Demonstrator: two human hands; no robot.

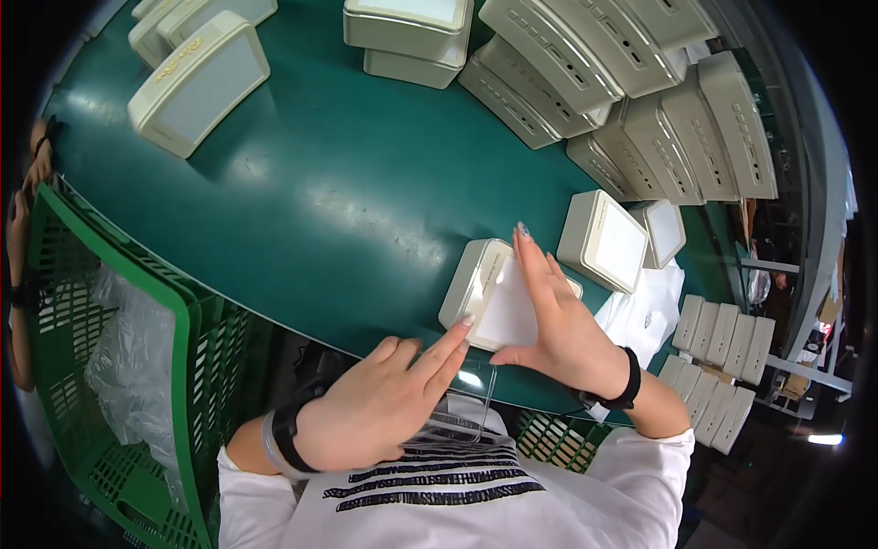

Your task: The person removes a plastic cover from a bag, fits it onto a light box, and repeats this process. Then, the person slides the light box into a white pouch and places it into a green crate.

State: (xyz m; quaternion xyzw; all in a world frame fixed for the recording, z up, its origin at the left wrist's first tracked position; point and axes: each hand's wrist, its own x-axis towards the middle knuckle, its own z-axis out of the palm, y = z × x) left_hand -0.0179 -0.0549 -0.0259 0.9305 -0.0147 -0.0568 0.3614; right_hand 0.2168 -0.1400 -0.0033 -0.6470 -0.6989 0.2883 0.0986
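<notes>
A cream box-shaped device with rounded corners and a white face panel (508, 316) lies near the table's front edge. My right hand (567, 329) rests along its right side, fingers stretched out over the panel and thumb spread toward the near edge. My left hand (384, 393) reaches in from the lower left. Its index and middle fingertips touch the near left corner of the device, and its other fingers are loosely bent. Below the device, a clear thin-edged piece (489, 403) shows against my shirt; its kind is hard to make out.
Similar devices stand stacked at the far right (631, 55), with two more (604, 242) beside white sheeting (640, 316). Others sit far left (201, 87) and at the back (407, 37). A green crate (183, 366) holding clear plastic bags stands left, near another person's arms (37, 165).
</notes>
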